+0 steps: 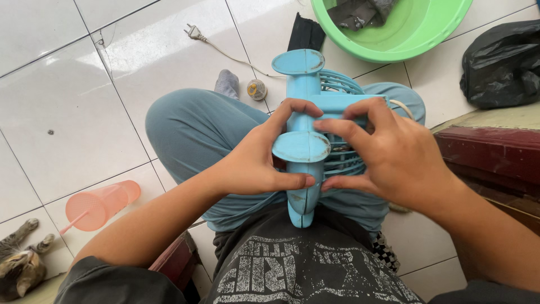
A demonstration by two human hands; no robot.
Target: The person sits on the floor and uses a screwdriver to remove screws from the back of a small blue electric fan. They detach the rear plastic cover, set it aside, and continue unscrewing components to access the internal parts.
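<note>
On the lap: blue fan (306, 112) is held.
Left hand (256, 155): fingers clamped on fan.
Right hand (394, 155): fingers pinched on fan.

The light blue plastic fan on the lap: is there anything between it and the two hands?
Nothing visible. The left hand and the right hand both grip the light blue plastic fan directly, with fingers around its round foot.

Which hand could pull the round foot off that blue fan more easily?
Probably the left hand: its thumb and fingers already wrap the stem beside the near round foot of the blue fan. The right hand mostly covers the grille side, so it looks better placed to steady the body.
</note>
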